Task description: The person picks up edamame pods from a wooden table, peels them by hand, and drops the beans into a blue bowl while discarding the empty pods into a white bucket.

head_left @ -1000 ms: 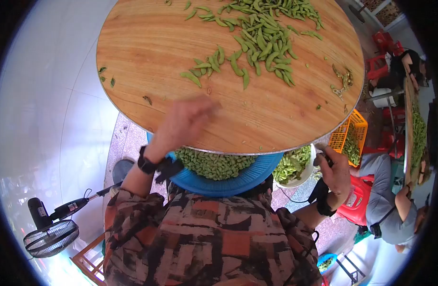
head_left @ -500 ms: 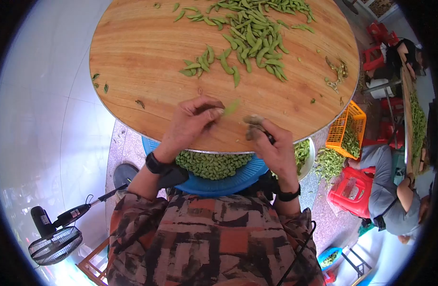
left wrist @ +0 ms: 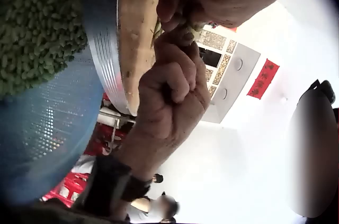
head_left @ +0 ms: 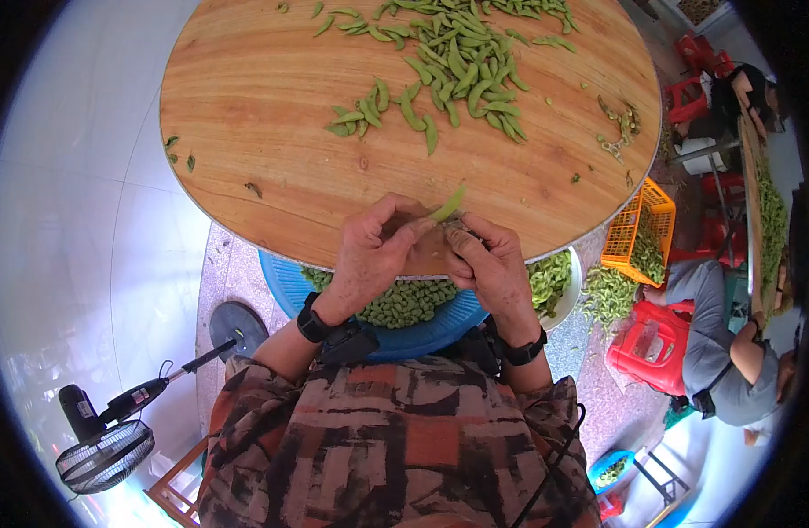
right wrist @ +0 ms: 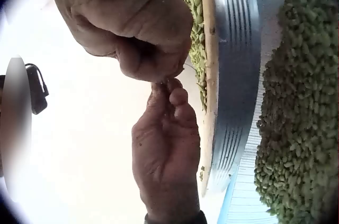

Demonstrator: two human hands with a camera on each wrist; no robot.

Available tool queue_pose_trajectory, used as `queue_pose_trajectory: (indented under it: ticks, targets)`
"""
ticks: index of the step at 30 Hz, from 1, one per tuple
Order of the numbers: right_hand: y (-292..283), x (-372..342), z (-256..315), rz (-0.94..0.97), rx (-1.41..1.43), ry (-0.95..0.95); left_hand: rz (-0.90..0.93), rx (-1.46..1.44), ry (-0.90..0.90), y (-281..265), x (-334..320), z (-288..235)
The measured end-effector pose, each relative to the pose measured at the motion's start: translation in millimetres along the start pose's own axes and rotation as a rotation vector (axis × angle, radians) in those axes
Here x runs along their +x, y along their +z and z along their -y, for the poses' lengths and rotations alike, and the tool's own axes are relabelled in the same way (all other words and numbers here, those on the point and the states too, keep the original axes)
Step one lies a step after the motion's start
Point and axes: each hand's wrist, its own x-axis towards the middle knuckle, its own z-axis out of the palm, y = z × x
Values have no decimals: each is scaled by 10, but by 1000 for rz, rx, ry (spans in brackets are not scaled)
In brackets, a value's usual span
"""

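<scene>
My left hand pinches a green pod between thumb and fingers, over the near edge of the round wooden table. Fingers of my right hand are curled against the pod's near end; something dark shows at its fingertips, too small to name. In the right wrist view the two hands meet at the fingertips. Beneath them a blue basket holds shelled green beans. A heap of whole pods lies on the far half of the table.
Right of the basket stands a white bowl of green pieces. Further right are an orange crate, a red stool and a seated person in grey. A black fan stands at the lower left.
My right hand has come in from the right side to meet my left hand. The left hand, with a pod in its fingers, has shifted nearer the table's front edge.
</scene>
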Motion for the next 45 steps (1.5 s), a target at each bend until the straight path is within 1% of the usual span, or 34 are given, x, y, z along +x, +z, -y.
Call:
queue_pose_trajectory:
  ticks: [1,3,4,6,7,9,10,12,13,15,16,17,18,19,20,21,22,23,24,25,27,28,30,32,33,34,35,36,37,39,40,42,43,45]
  targets:
    - [6,-2,7,3,13,3,0,0,0,10,-1,32]
    - [2,-6,5,4,27,7,-80,303,328,36,-11,121]
    - [-7,-5,-1,8,1,-4,-79,304,327,29,-27,114]
    - [-38,2,1,12,-25,-14,48,92,137,-6,-59,77]
    - [-65,-1,8,60,18,2,49,92,135,-33,-50,63]
    - [-116,-8,11,107,62,18,263,-725,-265,-76,-9,42]
    - [-140,-10,4,130,118,44,264,-725,-266,-73,-10,70]
    - [-151,-16,5,155,174,72,319,-914,-406,-64,-10,120]
    - [-142,-30,17,138,142,70,316,-914,-405,-61,-9,91]
    - [-97,-64,59,118,114,68,305,-764,-372,-33,3,-2]
    - [-46,-83,92,33,-135,35,306,-763,-375,-9,10,6]
    - [-20,-96,107,-52,-385,1,287,-510,-237,19,20,17]
    - [-19,-111,95,-54,-384,2,263,-258,-100,32,27,25]
    - [-18,-124,81,-40,-490,-92,261,-258,-100,0,42,-8]
    - [-16,-128,72,-25,-594,-187,327,-131,-152,-64,63,-72]
    - [-12,-128,70,-25,-593,-187,392,-4,-203,-105,70,-106]
    - [-10,-128,74,-34,-677,-234,392,-4,-204,-112,67,-101]
    - [-9,-131,76,-43,-760,-279,383,145,-81,-115,63,-92]
    - [-1,-128,76,-44,-759,-278,371,294,44,-122,59,-86]
    - [15,-120,74,-56,-780,-297,371,294,42,-143,55,-83]
    - [46,-112,72,-65,-801,-313,425,82,-196,-190,54,-81]
    - [62,-113,70,-67,-787,-320,423,82,-198,-195,59,-83]
    - [78,-106,49,-70,-773,-326,422,-242,-451,-197,75,-93]
    - [77,-78,4,-132,-912,-379,412,-268,-446,-199,93,20]
    - [99,-71,-25,-129,-912,-378,401,-294,-440,-194,94,54]
    - [136,-66,-61,-169,-990,-464,399,-295,-440,-167,88,51]
    - [170,-64,-86,-210,-1067,-551,278,-336,-474,-108,80,30]
    - [206,-66,-92,-209,-1068,-551,158,-377,-506,-56,70,22]
    - [243,-72,-91,-227,-1075,-576,156,-378,-507,-21,53,48]
    - [254,-65,-98,-242,-1080,-602,129,-461,-406,13,22,119]
    - [229,-54,-108,-241,-1063,-599,126,-460,-405,6,23,124]
    - [207,-41,-116,-241,-1045,-594,212,-608,-425,7,25,131]
    - [203,-39,-115,-257,-1047,-612,212,-609,-425,29,23,109]
    - [179,-34,-92,-275,-1049,-635,136,-629,-455,87,30,42]
